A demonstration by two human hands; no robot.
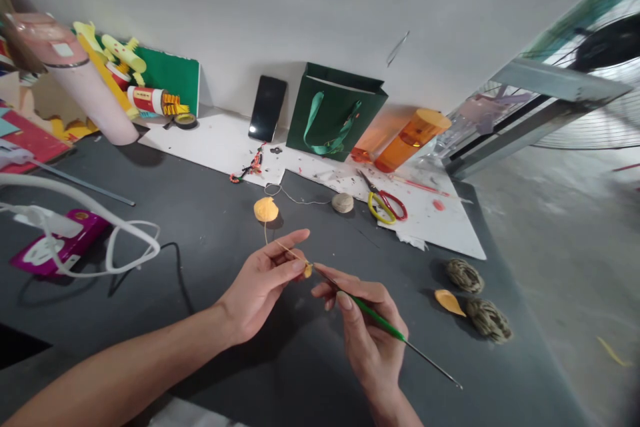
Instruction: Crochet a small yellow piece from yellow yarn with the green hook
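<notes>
My left hand (260, 290) pinches a small yellow crochet piece (308, 270) between thumb and fingers, its index finger raised under the yarn. A strand runs from there to the yellow yarn ball (266, 209) on the dark table. In my right hand (373, 327) is a crochet hook (377, 319) with a green grip, held like a pen. Its near tip meets the yellow piece; the other metal end points down to the right. Whether a loop sits on the hook is too small to tell.
Beyond my hands lie a beige yarn ball (343, 203) and scissors (387, 203). Olive yarn bundles (487, 320) and a yellow petal-shaped piece (449, 302) are at right. A green bag (335, 113), phone (268, 109) and orange bottle (410, 140) stand behind; a purple power strip (65, 240) with cables is left.
</notes>
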